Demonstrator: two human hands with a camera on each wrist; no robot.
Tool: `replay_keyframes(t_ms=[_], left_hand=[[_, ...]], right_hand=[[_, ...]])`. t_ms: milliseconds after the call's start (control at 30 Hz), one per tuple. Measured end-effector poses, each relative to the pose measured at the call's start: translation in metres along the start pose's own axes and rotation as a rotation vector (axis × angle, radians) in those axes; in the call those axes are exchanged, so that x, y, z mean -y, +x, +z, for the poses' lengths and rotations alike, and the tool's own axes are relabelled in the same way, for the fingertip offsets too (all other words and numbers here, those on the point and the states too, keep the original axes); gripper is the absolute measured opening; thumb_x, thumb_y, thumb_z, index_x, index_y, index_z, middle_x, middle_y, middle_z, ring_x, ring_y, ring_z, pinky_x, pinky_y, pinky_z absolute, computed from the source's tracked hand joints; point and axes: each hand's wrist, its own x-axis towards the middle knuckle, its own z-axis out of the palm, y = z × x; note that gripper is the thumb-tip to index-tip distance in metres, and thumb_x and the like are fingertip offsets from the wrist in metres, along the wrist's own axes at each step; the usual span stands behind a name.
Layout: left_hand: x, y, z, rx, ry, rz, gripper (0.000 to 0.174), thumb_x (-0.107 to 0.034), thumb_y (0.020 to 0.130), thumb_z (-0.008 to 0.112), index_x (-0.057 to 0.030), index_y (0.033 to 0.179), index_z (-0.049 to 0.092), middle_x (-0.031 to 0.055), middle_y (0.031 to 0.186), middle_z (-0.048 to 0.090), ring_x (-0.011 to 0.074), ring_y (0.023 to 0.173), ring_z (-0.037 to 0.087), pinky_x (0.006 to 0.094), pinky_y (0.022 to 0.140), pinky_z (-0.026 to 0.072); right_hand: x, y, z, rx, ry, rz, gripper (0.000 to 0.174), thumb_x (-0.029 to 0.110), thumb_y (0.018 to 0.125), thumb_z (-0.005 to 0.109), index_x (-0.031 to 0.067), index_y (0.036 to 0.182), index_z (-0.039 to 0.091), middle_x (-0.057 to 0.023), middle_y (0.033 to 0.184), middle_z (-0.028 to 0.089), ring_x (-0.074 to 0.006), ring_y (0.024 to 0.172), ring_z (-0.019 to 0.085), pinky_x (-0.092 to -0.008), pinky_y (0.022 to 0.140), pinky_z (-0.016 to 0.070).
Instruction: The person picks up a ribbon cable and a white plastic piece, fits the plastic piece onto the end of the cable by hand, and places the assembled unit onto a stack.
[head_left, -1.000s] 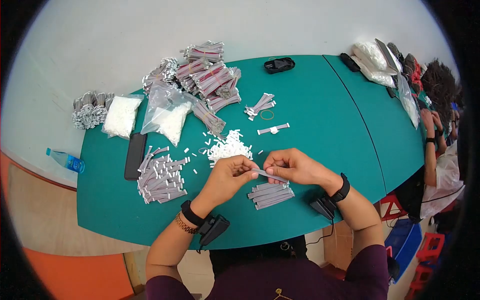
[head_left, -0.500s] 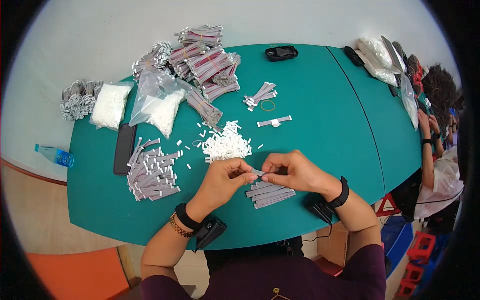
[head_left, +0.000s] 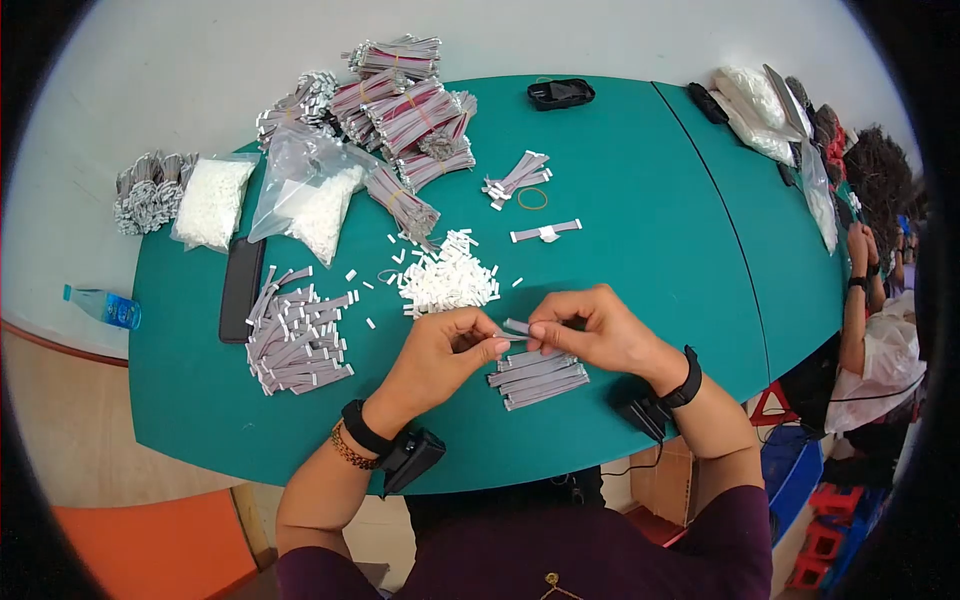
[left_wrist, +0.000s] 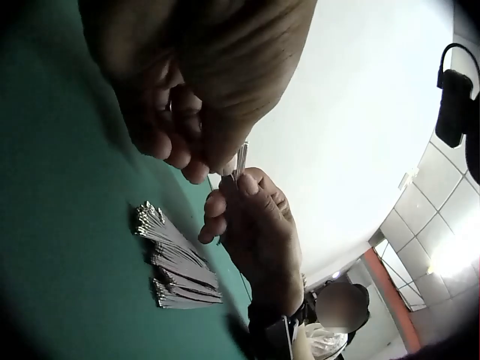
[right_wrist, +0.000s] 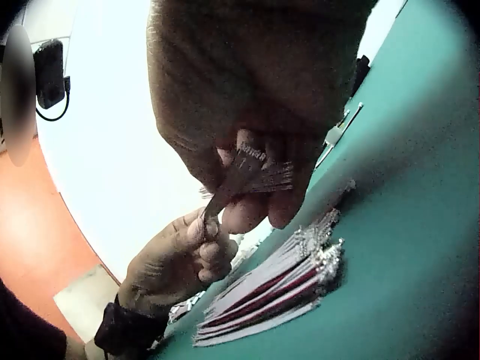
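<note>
Hands nearly meet over the green table: the left hand pinches an end of the grey strips between thumb and fingertip, while the right hand pinches them farther along, its other fingers curled. More than 1 strip is held, but their exact number cannot be told. They are above the far edge of the row of flat strips

With such a small grip, a strip could slip or twist, I judge, since the ends are narrow and the strips overlap. Pulling the 2 hands unevenly could bend a strip or strain its tip. A low wrist might also drag the row out of line, and a sweep of the left hand could scatter the loose white pieces, which lie just beyond it with nothing around them

As for containers, 2 clear plastic bags stand out at the left of the table. The flatter bag is packed with white pieces; the larger bag has its white contents gathered toward the near end, with slack plastic above. Whether its mouth is open, I cannot tell; if so, a knock might spill it. The bottle bears a blue label; its fill is unclear
</note>
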Motion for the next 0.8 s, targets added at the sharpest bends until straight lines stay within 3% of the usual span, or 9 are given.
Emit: replay_keyframes(t_ms=[100,200,300,400,500,800], left_hand=[[-0.002,-0.002,-0.002,0.075,-0.008,-0.054,0.015,-0.011,0.079,0.070,-0.0012,0.087,0.063,-0.0001,0.071,0.058,0.0049,0.067,0.052,0.0199,0.060,0.0419],[-0.011,-0.005,-0.002,0.121,0.471,0.131,0.023,-0.011,0.073,0.074,-0.0050,0.093,0.064,-0.0002,0.071,0.054,0.0061,0.066,0.050,0.0220,0.059,0.0399],[-0.012,-0.006,0.004,-0.012,0.628,0.288,0.030,-0.010,0.069,0.076,-0.0090,0.096,0.065,0.0005,0.073,0.051,0.0072,0.067,0.049,0.0232,0.059,0.0386],[-0.018,-0.004,0.002,-0.032,0.563,0.189,0.027,-0.010,0.071,0.075,-0.0066,0.096,0.065,-0.0004,0.077,0.053,0.0061,0.067,0.048,0.0215,0.060,0.0388],[-0.011,-0.003,0.004,-0.097,0.033,0.061,0.022,-0.009,0.075,0.073,-0.0037,0.095,0.064,-0.0006,0.080,0.055,0.0055,0.069,0.050,0.0199,0.062,0.0405],[-0.004,-0.004,0.011,-0.193,-0.173,0.086,0.011,-0.006,0.082,0.066,0.0020,0.089,0.062,0.0056,0.085,0.065,0.0092,0.078,0.060,0.0222,0.072,0.0482]], right_hand=[[0.001,0.002,-0.005,-0.123,-0.086,-0.077,0.016,0.012,0.091,0.054,-0.0004,0.085,0.061,-0.0030,0.075,0.063,-0.0072,0.064,0.057,-0.0223,0.056,0.0457],[0.008,0.001,-0.009,-0.136,0.042,-0.027,0.016,0.014,0.092,0.053,-0.0005,0.087,0.059,-0.0035,0.074,0.063,-0.0069,0.063,0.056,-0.0212,0.057,0.0454],[0.013,0.000,-0.008,-0.058,0.170,0.056,0.015,0.015,0.093,0.052,0.0005,0.091,0.058,-0.0050,0.075,0.064,-0.0073,0.062,0.057,-0.0210,0.057,0.0469],[0.010,0.000,-0.004,-0.005,0.287,0.082,0.015,0.014,0.093,0.051,0.0008,0.092,0.057,-0.0063,0.076,0.065,-0.0078,0.063,0.059,-0.0209,0.058,0.0479],[0.008,0.001,0.002,0.037,0.316,0.084,0.015,0.014,0.094,0.051,0.0008,0.092,0.057,-0.0068,0.077,0.065,-0.0082,0.064,0.060,-0.0211,0.058,0.0485],[0.003,-0.001,0.028,-0.031,0.223,-0.016,0.012,0.011,0.091,0.054,-0.0009,0.091,0.059,-0.0046,0.079,0.064,-0.0067,0.069,0.059,-0.0210,0.062,0.0489]])
